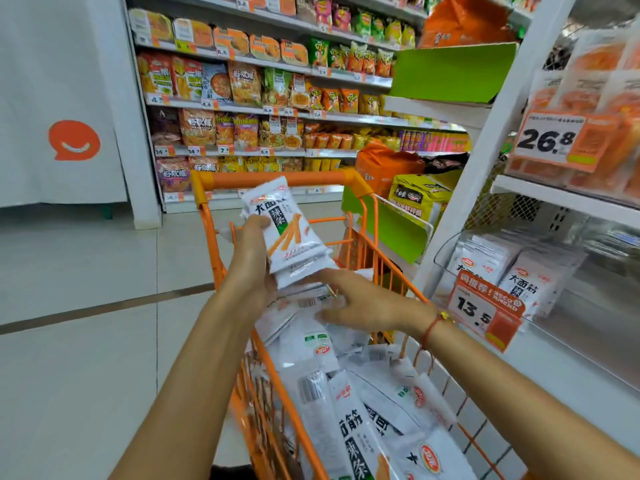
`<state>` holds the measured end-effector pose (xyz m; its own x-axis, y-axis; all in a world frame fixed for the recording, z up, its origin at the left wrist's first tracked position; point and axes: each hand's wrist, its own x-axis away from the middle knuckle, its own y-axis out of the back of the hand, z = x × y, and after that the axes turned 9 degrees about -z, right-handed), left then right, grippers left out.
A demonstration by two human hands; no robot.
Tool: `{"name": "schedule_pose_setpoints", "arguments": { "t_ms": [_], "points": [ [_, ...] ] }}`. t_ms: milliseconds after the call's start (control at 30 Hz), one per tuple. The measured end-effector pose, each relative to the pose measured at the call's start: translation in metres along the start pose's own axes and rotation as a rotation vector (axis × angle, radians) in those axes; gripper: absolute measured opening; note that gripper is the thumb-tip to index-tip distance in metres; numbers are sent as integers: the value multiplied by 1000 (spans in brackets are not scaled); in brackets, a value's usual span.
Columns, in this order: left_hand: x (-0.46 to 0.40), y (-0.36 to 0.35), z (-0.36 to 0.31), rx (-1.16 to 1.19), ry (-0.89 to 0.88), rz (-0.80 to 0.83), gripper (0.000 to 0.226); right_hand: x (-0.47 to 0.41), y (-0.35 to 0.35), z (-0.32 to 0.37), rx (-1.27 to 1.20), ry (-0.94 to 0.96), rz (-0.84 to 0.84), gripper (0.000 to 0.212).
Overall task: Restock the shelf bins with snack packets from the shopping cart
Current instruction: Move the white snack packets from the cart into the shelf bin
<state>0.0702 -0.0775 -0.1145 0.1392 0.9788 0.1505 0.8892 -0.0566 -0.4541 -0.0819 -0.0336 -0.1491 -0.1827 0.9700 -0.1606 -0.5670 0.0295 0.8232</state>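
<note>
The left hand (251,258) grips a stack of white snack packets (289,233) above the orange cart (284,180); how many is hard to count. The right hand (360,304) lies flat, fingers straight, on the packets in the cart (363,403). Shelf tags read 13.5 (479,311) and 26.8 (547,138). The wire bin (505,268) holds more, blurred.

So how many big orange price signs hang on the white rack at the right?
2. The 26.8 sign hangs on the upper shelf, in front of orange packets. The 13.5 sign hangs lower, on the wire bin of white packets. Others may sit outside the frame.
</note>
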Motion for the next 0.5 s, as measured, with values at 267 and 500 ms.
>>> {"name": "schedule_pose_setpoints", "arguments": {
  "t_ms": [267,500],
  "points": [
    [-2,9,-7,-42,66,36,16,-8,-20,13,155,232,7,23],
    [1,-7,-2,-279,22,-13,68,61,39,6,-195,-5,25,12]
  ]
}}
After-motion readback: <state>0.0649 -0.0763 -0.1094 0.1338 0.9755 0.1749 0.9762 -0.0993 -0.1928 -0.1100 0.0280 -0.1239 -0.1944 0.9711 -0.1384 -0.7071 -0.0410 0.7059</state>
